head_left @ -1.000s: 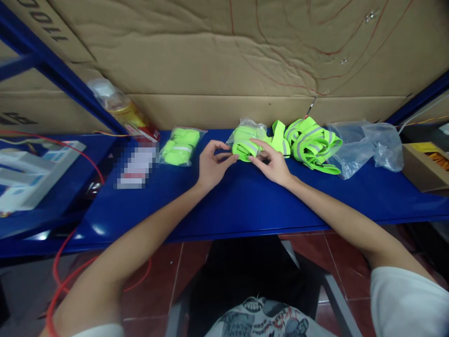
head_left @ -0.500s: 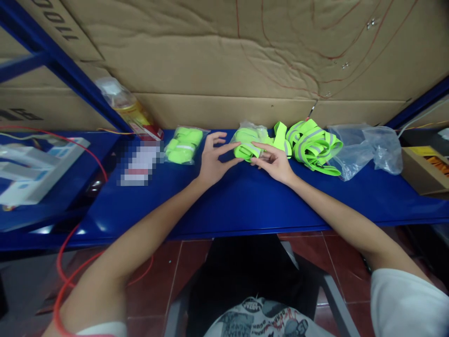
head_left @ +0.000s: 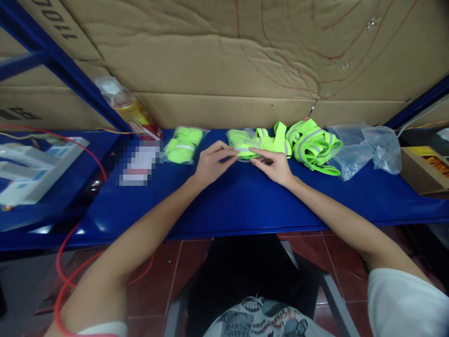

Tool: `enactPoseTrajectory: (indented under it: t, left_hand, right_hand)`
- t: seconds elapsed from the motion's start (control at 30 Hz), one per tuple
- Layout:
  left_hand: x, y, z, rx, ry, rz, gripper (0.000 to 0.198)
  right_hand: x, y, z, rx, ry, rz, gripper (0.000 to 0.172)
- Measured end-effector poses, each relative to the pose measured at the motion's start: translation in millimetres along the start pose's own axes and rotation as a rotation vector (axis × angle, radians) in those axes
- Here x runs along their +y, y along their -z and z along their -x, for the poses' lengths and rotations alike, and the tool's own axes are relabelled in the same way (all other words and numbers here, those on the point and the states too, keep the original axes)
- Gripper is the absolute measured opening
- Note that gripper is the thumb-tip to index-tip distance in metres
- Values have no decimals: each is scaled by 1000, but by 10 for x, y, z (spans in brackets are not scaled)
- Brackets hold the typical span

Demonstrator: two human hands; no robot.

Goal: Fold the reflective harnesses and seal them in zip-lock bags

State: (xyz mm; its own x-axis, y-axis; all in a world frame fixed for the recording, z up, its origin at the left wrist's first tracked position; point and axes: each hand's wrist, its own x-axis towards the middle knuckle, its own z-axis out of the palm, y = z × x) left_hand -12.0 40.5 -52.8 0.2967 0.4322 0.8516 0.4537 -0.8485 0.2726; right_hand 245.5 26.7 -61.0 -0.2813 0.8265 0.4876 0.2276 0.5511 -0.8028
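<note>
A clear plastic bag with a folded neon-yellow reflective strap (head_left: pixel 242 137) inside lies on the blue shelf in front of me. My left hand (head_left: pixel 213 162) pinches its near left edge between thumb and fingers. At the near right side, my right hand (head_left: pixel 275 166) grips the same bagged strap with fingertips and thumb. Farther left lies another bagged neon strap (head_left: pixel 185 145), apart from my hands. Just beyond my right hand is a loose, tangled heap of neon reflective straps (head_left: pixel 312 145). My fingers partly cover the bag's near edge.
Crumpled clear plastic bags (head_left: pixel 365 150) lie right of the heap, before an open cardboard box (head_left: pixel 423 171). A bottle (head_left: pixel 131 110) leans at the back left, near a blurred-out pale item (head_left: pixel 140 164). Cardboard (head_left: pixel 196 70) backs the blue shelf (head_left: pixel 224 206). A red cable (head_left: pixel 61 252) hangs at left.
My left hand's spread fingers have closed into a pinch at the bag's edge. The bagged strap sits slightly farther left and looks flatter. My right hand stays nearly in place.
</note>
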Motion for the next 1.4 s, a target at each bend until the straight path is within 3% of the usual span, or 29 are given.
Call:
enactPoseTrajectory:
  t: [0.23,0.5,0.6,0.73,0.83,1.03,1.1,1.17,1.23,1.4]
  left_hand:
    - [-21,16,11,-127,12,-157,37]
    - [-19,8,-18,-269,18,-101,28]
    - [-20,-18,7,-239,58,-65,25]
    - [-15,-25,16,-130,207,59,34]
    - [19,-22,0,-55,160,75,18]
    - [80,-20,-21,-66,39,96,13]
    - [65,-21,-21,-110,64,112,24]
    - [39,-30,-18,-154,116,106,34]
    - [16,-44,-14,-175,149,76,30]
    - [25,-48,-13,-171,67,65,19]
  right_hand:
    - [-71,35,-4,-21,154,185,43]
    - [-122,60,-1,-103,163,319,41]
    - [-140,69,5,-102,125,387,39]
    - [-134,71,4,-102,82,375,53]
    - [-103,61,4,-102,125,384,38]
    - [-37,34,20,-64,64,221,26]
    - [-18,9,10,-45,-4,121,25]
    - [-4,-25,-8,-47,-101,-23,31]
    - [-1,-61,-23,-71,-185,-156,41]
    - [-51,-115,-5,-112,-243,-253,49]
